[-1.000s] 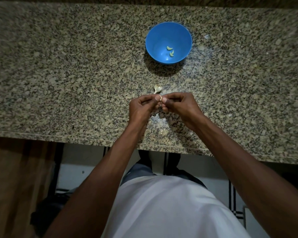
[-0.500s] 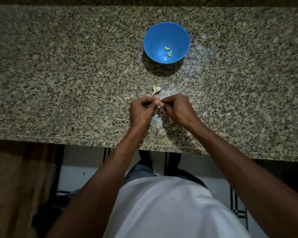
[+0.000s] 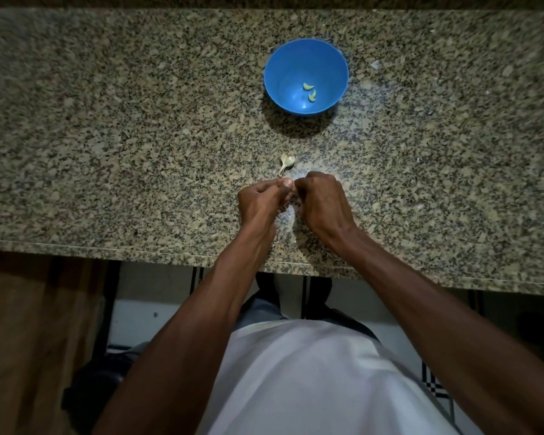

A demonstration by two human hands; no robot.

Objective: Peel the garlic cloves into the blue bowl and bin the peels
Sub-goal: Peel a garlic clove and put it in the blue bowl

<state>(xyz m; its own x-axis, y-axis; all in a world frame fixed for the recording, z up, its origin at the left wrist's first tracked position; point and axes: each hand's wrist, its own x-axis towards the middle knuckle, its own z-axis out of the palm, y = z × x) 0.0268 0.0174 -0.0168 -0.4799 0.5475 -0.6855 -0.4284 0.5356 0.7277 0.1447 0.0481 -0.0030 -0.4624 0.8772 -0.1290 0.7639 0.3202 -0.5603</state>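
The blue bowl stands on the granite counter and holds two peeled garlic cloves. My left hand and my right hand meet fingertip to fingertip below it, fingers curled around a small garlic clove that is almost wholly hidden between them. Just beyond my fingertips a garlic remnant with a stalk lies on the counter.
A small pale scrap of peel lies to the right of the bowl. The counter's front edge runs just below my wrists. My white shirt fills the lower middle of the view.
Both hands have drawn slightly closer to me and curled tighter. The clove that showed between the fingertips a second ago is now hidden.
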